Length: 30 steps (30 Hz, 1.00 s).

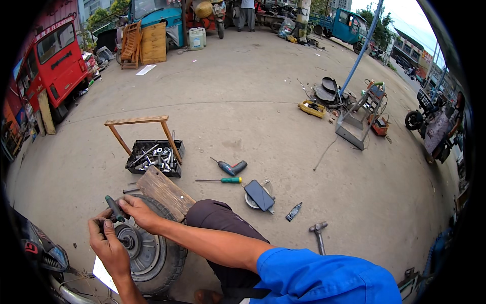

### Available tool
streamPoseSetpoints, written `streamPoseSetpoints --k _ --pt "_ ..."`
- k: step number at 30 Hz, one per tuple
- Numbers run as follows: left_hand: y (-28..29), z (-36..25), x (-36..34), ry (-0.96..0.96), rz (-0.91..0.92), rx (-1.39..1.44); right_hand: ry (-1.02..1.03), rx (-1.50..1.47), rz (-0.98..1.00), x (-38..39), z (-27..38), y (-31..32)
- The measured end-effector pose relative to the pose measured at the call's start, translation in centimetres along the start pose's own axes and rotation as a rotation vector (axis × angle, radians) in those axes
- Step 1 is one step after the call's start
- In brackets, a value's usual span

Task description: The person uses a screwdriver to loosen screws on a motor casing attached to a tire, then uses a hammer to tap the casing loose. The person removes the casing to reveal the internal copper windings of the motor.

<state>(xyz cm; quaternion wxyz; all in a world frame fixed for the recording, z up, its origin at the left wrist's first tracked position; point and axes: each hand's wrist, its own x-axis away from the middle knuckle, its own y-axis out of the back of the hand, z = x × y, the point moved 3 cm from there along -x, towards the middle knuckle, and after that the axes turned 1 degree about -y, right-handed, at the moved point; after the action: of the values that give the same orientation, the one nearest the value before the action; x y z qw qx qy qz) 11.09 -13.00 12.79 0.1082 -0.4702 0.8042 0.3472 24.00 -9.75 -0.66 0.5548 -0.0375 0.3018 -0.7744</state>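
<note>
A wheel (pixel 169 259) with a metal hub lies under my hands at the lower left, beside a wooden plank (pixel 164 190). My right hand (pixel 136 213) grips a short tool with a dark green handle (pixel 114 207) above the wheel. Just left of it, my left hand (pixel 109 245) is raised with fingers curled up beside that handle, around something dark that is too hidden to make out.
Around me lie a crate of metal tools (pixel 154 157), a drill (pixel 230 167), screwdriver (pixel 230 180), phone (pixel 259 195), tube (pixel 293 211) and hammer (pixel 319 235). A metal stand (pixel 352 134) is rightward; red (pixel 58 66) and blue (pixel 159 12) vehicles stand farther back.
</note>
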Motion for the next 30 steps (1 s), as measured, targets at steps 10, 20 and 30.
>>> streamPoseSetpoints --k 10,20,30 --pt "-0.3 0.1 0.1 0.002 0.032 0.107 0.084 -0.090 0.068 0.9 1.3 -0.7" --pt "0.9 0.5 -0.1 -0.092 -0.078 0.002 0.032 0.022 0.091 0.2 -0.4 0.4" --pt "1.2 0.6 0.1 -0.081 -0.163 -0.072 0.025 0.062 0.079 0.4 -0.1 0.4"
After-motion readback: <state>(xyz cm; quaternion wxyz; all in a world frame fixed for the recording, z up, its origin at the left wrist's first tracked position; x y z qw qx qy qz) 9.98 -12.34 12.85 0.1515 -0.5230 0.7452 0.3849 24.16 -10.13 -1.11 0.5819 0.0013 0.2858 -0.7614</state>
